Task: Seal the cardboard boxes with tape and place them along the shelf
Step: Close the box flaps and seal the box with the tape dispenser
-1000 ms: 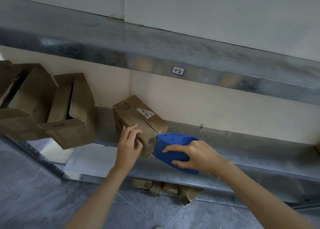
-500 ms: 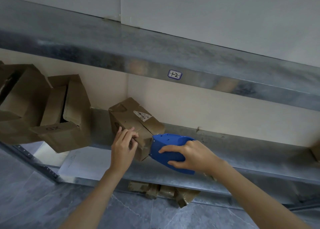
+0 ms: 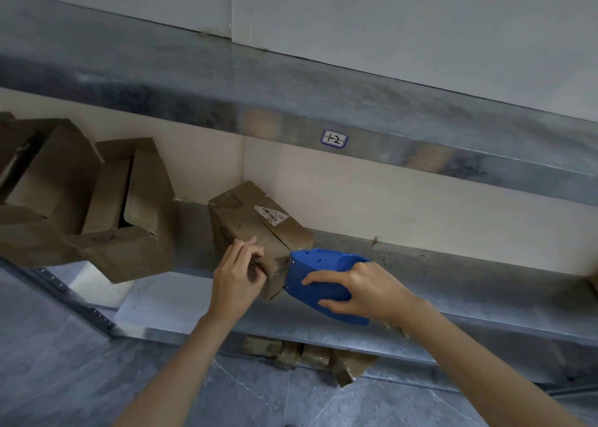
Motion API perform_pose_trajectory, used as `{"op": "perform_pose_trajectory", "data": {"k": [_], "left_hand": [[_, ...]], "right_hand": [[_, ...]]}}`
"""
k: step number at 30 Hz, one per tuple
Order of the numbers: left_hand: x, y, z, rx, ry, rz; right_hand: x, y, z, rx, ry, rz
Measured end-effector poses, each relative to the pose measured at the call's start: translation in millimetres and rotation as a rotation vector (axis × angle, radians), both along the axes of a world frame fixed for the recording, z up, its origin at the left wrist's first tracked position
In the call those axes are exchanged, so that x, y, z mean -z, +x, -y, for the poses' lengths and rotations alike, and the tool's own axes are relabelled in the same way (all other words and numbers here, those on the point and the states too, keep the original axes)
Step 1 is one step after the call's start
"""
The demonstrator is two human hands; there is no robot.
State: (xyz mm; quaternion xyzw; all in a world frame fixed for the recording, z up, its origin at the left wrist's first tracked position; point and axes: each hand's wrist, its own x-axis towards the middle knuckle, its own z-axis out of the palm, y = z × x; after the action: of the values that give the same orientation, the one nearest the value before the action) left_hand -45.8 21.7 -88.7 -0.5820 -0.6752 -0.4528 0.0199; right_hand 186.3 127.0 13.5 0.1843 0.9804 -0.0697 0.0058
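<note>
On the metal shelf point(image 3: 453, 281), a small cardboard box point(image 3: 252, 223) sits tilted near the wall. The left hand point(image 3: 233, 278) holds its near edge with curled fingers. The right hand point(image 3: 372, 290) grips a blue tape dispenser point(image 3: 314, 271), whose nose touches the box's right end. Open boxes point(image 3: 129, 206) stand farther left.

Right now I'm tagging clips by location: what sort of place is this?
Probably a storeroom or packing area: metal shelving with a handwritten label, worn cardboard boxes, a blue tape dispenser.
</note>
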Motion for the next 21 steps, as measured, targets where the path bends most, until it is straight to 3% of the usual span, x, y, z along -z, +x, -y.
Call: {"op": "perform_pose_trajectory", "data": {"k": [9, 21], "left_hand": [[-3.1, 0.9, -6.6, -0.07, 0.084, 0.013], [-0.1, 9.0, 2.8, -0.011, -0.008, 0.071]], "right_hand": [[-0.4, 2.6, 1.1, 0.022, 0.004, 0.018], [0.6, -0.4, 1.1, 0.03, -0.003, -0.001]]}}
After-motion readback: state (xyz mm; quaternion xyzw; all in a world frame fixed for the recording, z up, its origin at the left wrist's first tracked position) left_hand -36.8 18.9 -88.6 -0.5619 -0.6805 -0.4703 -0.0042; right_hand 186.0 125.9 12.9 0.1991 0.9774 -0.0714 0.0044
